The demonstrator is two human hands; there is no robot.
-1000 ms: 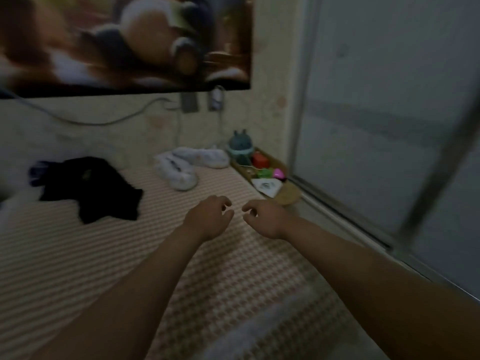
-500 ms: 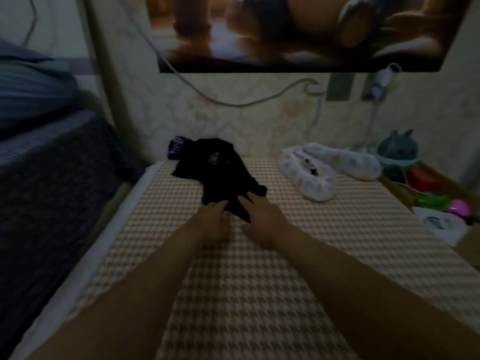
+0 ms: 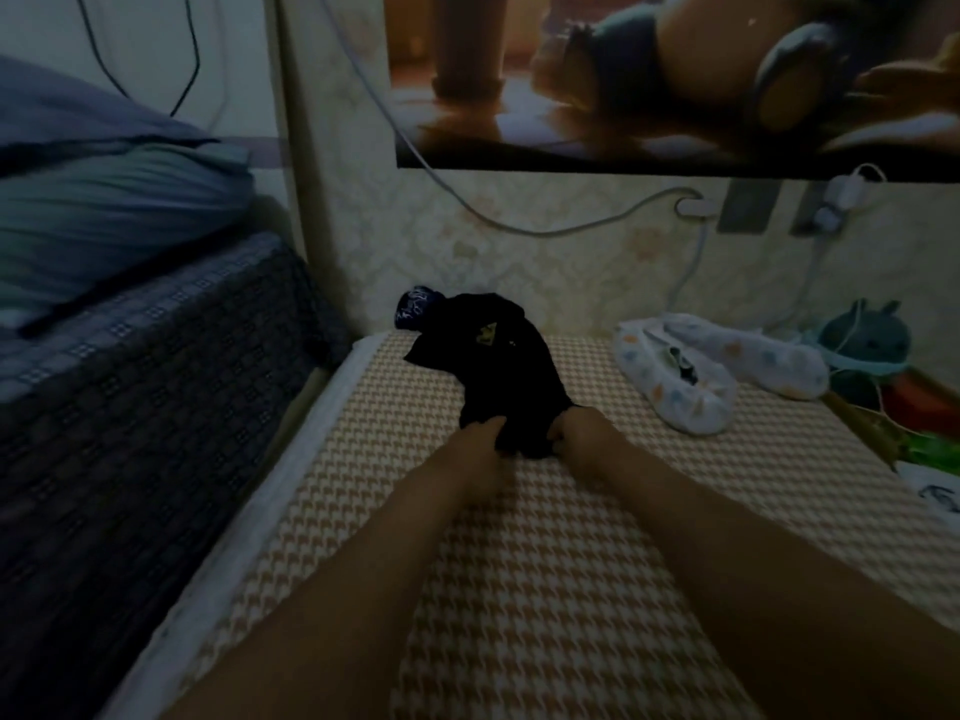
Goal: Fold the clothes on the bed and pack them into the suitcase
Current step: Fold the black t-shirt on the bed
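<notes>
Your left hand (image 3: pixel 475 452) and right hand (image 3: pixel 584 439) pinch the near edge of the black garment (image 3: pixel 501 366); pull it toward you and spread it flat first.

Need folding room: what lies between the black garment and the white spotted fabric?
Only bare houndstooth bedcover between black garment and white spotted fabric; head view.

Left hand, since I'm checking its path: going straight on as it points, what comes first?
The black garment, whose near edge the left hand grips; behind it probably the wall, depth unclear.
</notes>
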